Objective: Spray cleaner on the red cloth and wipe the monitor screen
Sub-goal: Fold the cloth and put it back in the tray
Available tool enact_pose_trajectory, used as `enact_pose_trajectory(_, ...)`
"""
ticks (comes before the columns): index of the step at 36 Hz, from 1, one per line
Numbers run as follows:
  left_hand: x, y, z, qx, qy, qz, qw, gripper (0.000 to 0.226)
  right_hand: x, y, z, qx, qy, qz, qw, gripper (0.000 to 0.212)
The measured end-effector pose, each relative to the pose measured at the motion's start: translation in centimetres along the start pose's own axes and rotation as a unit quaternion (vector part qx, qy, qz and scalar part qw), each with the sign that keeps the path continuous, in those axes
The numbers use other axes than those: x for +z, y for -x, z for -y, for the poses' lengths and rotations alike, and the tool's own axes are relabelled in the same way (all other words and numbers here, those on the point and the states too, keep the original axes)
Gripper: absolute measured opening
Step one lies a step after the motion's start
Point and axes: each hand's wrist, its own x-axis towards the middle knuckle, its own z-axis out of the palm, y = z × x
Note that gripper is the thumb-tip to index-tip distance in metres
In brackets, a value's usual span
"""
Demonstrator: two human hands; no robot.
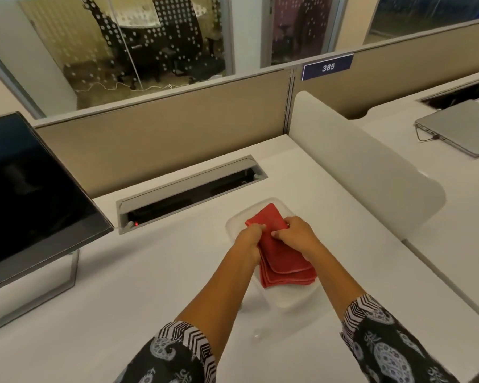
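Note:
A folded red cloth (281, 258) lies over a clear plastic tray (288, 298) in the middle of the white desk. My left hand (248, 240) grips the cloth's left edge and my right hand (295, 233) pinches its top layer near the far end. Both hands are closed on the fabric. The dark monitor screen (31, 189) stands at the left on a grey stand, tilted back. No spray bottle shows in this view.
An open cable tray slot (191, 189) is set into the desk behind the cloth. A white curved divider (371, 172) bounds the desk on the right, with a closed laptop (462, 128) on the neighbouring desk. A beige partition (163, 128) runs along the back.

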Motion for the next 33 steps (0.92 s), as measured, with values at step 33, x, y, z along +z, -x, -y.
enact_pose_trajectory(33,-6.9,16.1,-3.2,0.548,-0.241,-0.005,0.801,0.026,-3.7,13.8,14.0,-0.297,-0.164,-0.182,0.923,0.039)
